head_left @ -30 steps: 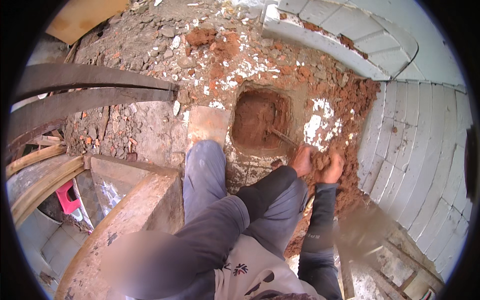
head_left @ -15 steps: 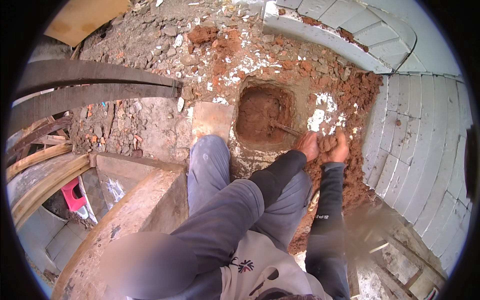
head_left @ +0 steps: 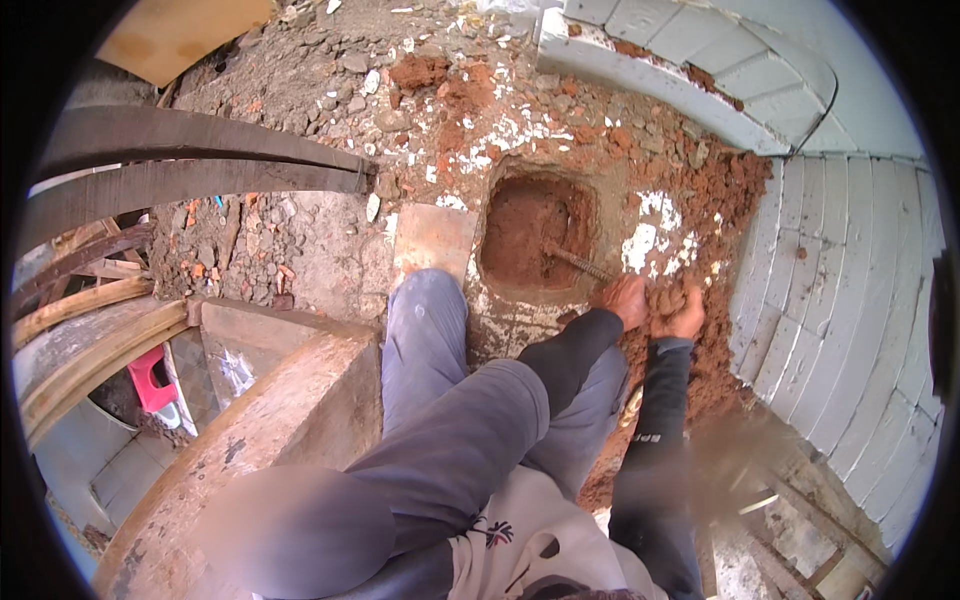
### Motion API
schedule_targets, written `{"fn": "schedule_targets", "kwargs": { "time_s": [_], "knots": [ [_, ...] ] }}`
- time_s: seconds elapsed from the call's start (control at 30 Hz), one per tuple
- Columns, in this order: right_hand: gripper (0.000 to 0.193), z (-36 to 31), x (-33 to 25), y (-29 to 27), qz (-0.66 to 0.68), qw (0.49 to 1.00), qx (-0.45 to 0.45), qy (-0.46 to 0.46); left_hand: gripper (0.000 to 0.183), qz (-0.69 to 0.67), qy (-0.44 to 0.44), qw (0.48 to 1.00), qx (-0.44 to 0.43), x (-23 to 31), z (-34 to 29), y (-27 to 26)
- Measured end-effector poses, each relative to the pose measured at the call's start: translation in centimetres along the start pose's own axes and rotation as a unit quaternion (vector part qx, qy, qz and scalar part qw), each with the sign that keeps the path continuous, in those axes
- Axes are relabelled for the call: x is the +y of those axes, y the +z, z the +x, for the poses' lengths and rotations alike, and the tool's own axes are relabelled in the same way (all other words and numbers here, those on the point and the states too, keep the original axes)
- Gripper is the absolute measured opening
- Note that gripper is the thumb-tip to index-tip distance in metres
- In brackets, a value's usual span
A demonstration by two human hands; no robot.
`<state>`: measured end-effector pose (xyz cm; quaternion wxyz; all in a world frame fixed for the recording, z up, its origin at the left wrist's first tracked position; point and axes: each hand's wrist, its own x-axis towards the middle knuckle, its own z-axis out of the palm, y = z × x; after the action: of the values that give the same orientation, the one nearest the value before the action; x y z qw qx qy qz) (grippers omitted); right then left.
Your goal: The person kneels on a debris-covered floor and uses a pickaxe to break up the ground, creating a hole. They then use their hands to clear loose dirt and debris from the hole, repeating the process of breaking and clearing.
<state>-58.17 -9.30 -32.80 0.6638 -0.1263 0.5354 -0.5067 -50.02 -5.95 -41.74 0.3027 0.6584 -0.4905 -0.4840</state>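
Observation:
A ribbed metal bar [head_left: 582, 265] slants out of a squarish pit [head_left: 525, 232] dug in the ground. Its near end runs into my left hand [head_left: 626, 302], whose fingers are closed around it at the pit's near right corner. Right beside it, my right hand [head_left: 682, 312] is cupped with curled fingers around a clump of reddish soil [head_left: 665, 298]. Both hands are close together over the loose red soil [head_left: 718, 225] heaped right of the pit. My knees are bent on the near side.
A flat square tile [head_left: 433, 238] lies left of the pit. Dark wooden beams [head_left: 200, 185] reach in from the left above rubble. A grey-painted plank wall [head_left: 835, 290] stands on the right, and a concrete ledge [head_left: 325, 400] at near left. A pink plastic object [head_left: 152, 380] lies beyond the ledge.
The view has shifted slightly. My right hand has come a little nearer to me, its raised fingers now lower around the soil. The left hand keeps its hold on the bar.

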Motion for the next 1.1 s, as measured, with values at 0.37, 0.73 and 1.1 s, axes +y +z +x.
{"fn": "schedule_targets", "kwargs": {
  "time_s": [0.37,0.73,1.1],
  "knots": [
    [0.04,-1.2,1.9,-1.7,0.038,0.999,0.02,0.031,0.044,-0.007,0.072,0.995,0.074,-2.3,-0.1,0.5],
    [0.039,-0.3,1.0,-2.1,0.006,0.999,-0.052,-0.006,0.021,0.017,0.021,0.997,-0.068,-0.6,-0.3,0.1],
    [0.032,0.0,1.1,-1.6,0.05,0.998,0.024,0.016,0.024,0.009,0.031,0.999,-0.043,-0.7,-0.1,0.4]
  ]
}}
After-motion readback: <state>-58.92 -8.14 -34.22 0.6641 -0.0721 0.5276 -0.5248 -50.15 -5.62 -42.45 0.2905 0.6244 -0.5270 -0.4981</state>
